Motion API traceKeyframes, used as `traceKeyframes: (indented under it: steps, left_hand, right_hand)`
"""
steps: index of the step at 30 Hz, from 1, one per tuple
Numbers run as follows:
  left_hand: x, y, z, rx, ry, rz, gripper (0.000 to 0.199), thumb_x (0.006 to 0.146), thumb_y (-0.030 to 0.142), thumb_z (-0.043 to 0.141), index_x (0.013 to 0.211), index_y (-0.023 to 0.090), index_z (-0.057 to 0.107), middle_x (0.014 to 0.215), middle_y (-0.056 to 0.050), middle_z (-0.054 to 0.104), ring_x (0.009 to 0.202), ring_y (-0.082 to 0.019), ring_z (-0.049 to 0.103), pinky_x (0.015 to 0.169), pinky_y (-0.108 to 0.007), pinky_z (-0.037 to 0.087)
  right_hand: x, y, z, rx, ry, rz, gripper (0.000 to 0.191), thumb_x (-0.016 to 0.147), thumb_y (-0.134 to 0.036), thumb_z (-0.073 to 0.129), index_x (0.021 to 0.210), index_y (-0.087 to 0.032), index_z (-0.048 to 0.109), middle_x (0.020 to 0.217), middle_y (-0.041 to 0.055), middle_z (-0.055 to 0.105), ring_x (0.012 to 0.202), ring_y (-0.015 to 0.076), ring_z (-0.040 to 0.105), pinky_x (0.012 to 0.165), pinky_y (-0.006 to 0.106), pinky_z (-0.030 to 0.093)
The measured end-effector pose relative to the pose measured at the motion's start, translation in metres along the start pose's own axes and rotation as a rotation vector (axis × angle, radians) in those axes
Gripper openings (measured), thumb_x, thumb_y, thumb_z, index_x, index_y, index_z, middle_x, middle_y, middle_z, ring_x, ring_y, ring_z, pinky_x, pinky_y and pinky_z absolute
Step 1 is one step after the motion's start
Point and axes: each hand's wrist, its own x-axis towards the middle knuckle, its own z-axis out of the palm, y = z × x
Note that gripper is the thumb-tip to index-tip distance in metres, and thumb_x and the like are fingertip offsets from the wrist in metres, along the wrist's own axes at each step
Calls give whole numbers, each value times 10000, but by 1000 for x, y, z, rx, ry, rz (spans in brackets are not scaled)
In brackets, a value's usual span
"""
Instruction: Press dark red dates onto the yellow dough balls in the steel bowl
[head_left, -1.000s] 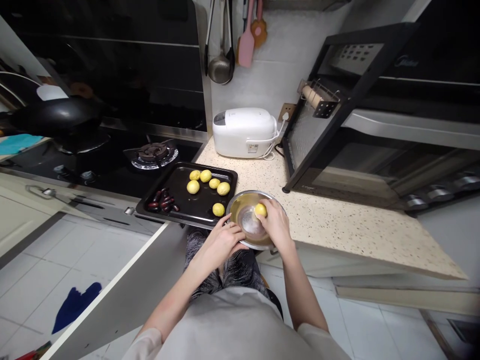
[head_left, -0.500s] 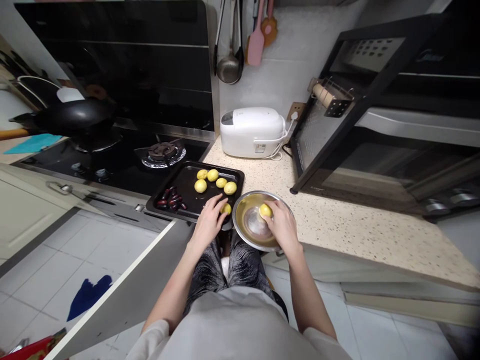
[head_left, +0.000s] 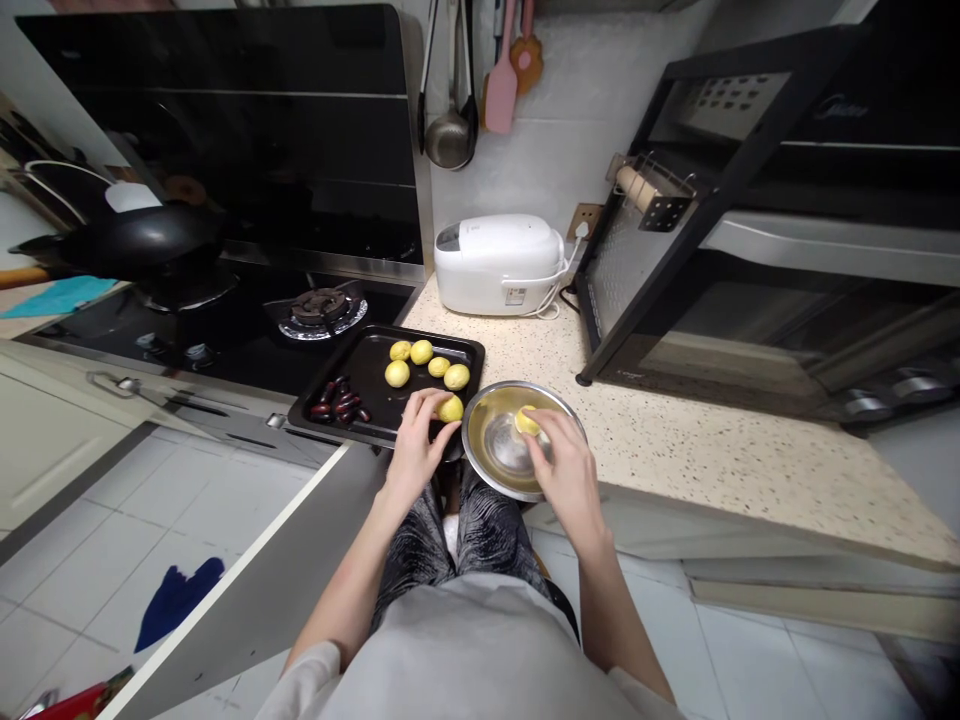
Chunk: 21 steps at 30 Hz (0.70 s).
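Note:
Over the near right corner of the black tray point(head_left: 375, 355), my left hand point(head_left: 421, 440) has its thumb and fingertips round a yellow fruit point(head_left: 451, 408). My right hand point(head_left: 564, 460) pinches another yellow fruit point(head_left: 526, 421) above the metal bowl point(head_left: 486, 465), which shows a little shallow liquid inside. Several more yellow fruits point(head_left: 421, 352) lie on the tray's far half. A small pile of dark red, shiny oval pieces point(head_left: 345, 402) is at its left side. The bowl stands just right of the tray, at the counter's front edge.
Behind the bowl is a white appliance point(head_left: 499, 265) with a cord. A black wok point(head_left: 154, 240) stands on the stove point(head_left: 247, 330) at left. An oven point(head_left: 810, 320) and rack fill the right. An open door panel point(head_left: 300, 560) juts out at lower left.
The fruit at my left hand has shifted slightly away from me and shows more fully. My right hand has turned its fruit a little over the bowl. The view has shifted slightly.

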Motion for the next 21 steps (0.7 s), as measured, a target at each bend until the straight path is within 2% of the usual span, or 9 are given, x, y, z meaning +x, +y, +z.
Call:
traceKeyframes:
  steps: [4,7,10,13,16,18,21]
  left_hand:
    - [-6,30,-1,4,-67,139,333,1030,260,581,1362,262,563,1314,-117,588,1248,-253,596,1087,-450,529]
    - [-13,41,6,-4,-128,241,387,1044,212,541,1425,280,530,1347,-123,592,1260,-253,596,1092,-465,527]
    - [-19,45,15,-41,-185,320,459,1052,160,495,1493,289,480,1389,-129,588,1323,-250,572,1110,-462,523]
    - [-21,47,19,-66,-219,319,509,1064,163,461,1553,297,415,1486,-135,542,1407,-247,531,1155,-463,502]
    - [-19,46,16,-10,-287,276,477,1066,268,502,1539,276,434,1540,-147,509,1450,-267,505,1173,-486,490]
    - [-16,43,13,44,-368,300,460,1033,387,577,1466,242,518,1482,-149,574,1440,-286,518,1175,-510,480]
    - [-13,37,12,97,-502,355,558,931,555,669,1365,210,607,1386,-134,664,1418,-299,544,1217,-552,411]
  right_hand:
    - [-11,-22,5,142,-13,-52,280,1049,-307,499,1244,-251,691,1241,91,729,1208,260,663,1063,445,530]
    - [-16,-30,11,215,-11,-50,326,1035,-331,548,1336,-254,648,1308,90,713,1224,251,665,1059,435,542]
    - [-19,-28,14,264,-10,-22,394,1003,-323,598,1390,-245,611,1349,94,699,1227,247,668,1030,420,561]
    - [-19,-18,10,275,-3,29,381,983,-317,608,1357,-245,630,1336,96,703,1141,243,696,948,398,587]
    - [-18,-2,3,222,43,123,330,955,-337,623,1264,-228,655,1242,104,728,992,239,707,844,382,588]
    - [-16,9,-1,164,83,180,295,927,-333,626,1196,-214,648,1171,106,735,950,245,697,818,380,572]
    - [-14,21,-1,40,93,215,234,905,-309,592,1117,-214,618,1075,99,727,932,261,682,819,387,537]
